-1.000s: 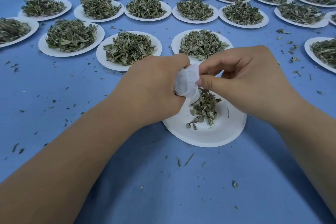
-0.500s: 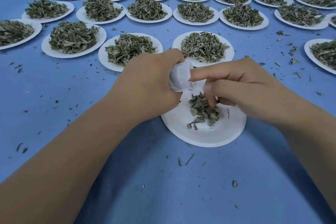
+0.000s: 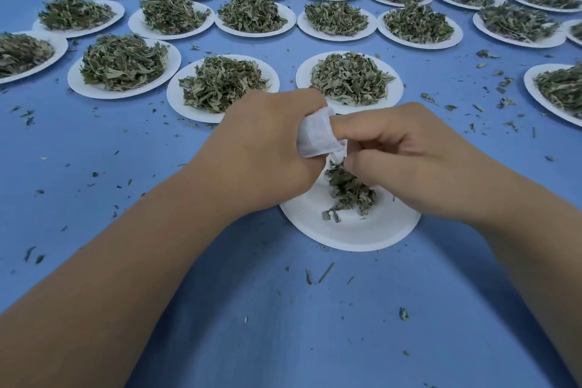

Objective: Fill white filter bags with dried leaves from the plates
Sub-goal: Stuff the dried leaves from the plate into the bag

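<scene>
I judge this mid-fill. My left hand [image 3: 261,148] grips the filter bag [image 3: 316,134] just above the near plate [image 3: 362,233]. My right hand [image 3: 409,161] curls its fingers at the bag's mouth, over the leaves [image 3: 349,189]; whether they pinch any I cannot tell. The next move calls for pushing leaves inside gently.

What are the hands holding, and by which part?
Both hold the bag. The left hand grips its body; the right hand pinches its open edge between forefinger and thumb, above the leaves on the plate.
</scene>
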